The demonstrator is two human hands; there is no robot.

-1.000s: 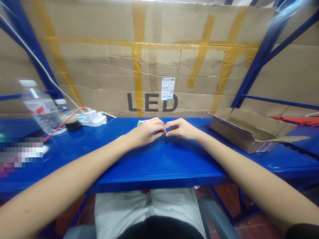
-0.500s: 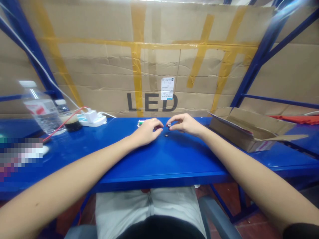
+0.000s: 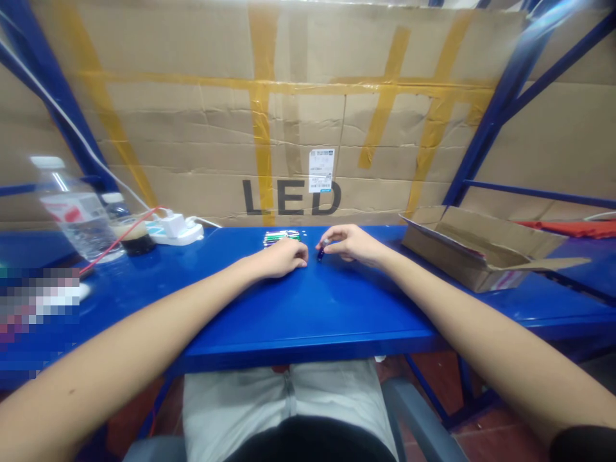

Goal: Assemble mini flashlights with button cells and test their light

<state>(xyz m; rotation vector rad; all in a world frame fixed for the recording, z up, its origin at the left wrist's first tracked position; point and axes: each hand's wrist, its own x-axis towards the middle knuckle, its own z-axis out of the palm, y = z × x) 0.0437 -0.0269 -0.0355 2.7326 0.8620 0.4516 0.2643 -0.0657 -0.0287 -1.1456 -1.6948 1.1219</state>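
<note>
My right hand (image 3: 350,244) pinches a small dark, glossy piece (image 3: 320,255) between thumb and fingertips, just above the blue table; its kind is too small to make out. A pale spot shows at the piece's upper end. To the left, my left hand (image 3: 285,258) rests low over the table with its fingers curled in and thumb against them. Whatever it may hold is hidden. Just behind my left hand lies a row of slim, coloured, pen-like sticks (image 3: 276,237), partly covered by that hand.
An open cardboard box (image 3: 481,269) stands at the right. On the left are a water bottle (image 3: 79,215), a smaller bottle with dark liquid (image 3: 135,240) and a white power strip (image 3: 185,236) with cables. A large cardboard sheet (image 3: 192,147) stands behind the blue table (image 3: 308,314).
My left hand has drawn slightly left and down, its fingers closing. The small piece lying between the hands is no longer visible. The dark piece in my right hand now points downward.
</note>
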